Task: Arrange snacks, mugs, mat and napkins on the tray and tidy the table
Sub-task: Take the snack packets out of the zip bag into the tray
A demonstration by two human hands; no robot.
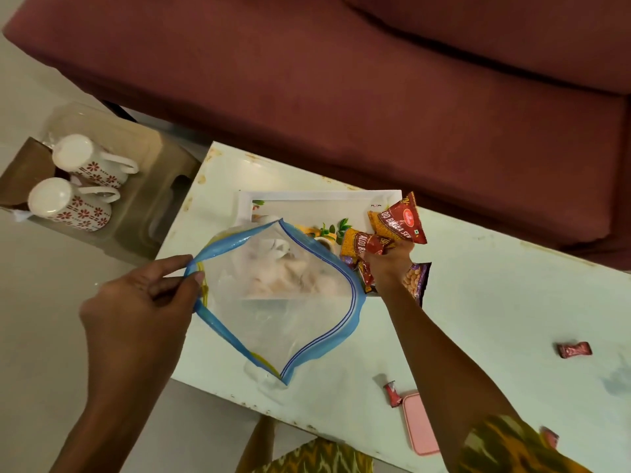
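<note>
My left hand (143,298) pinches the blue rim of a clear zip bag (280,302) and holds its mouth wide open above the white table (478,302). My right hand (389,264) grips a bunch of red and yellow snack packets (399,223), with a peanut packet (415,279) under it, just right of the bag. Behind the bag lies a white tray (317,203) with a leaf print, partly hidden. Two white mugs with red flowers (85,165) (68,204) lie on their sides on a brown stool at the left.
A maroon sofa (375,80) runs along the far side of the table. Small red wrapped candies (575,349) (392,394) (549,436) lie at the table's right and near edge, beside a pink flat case (421,425). The brown stool (143,186) stands off the table's left end.
</note>
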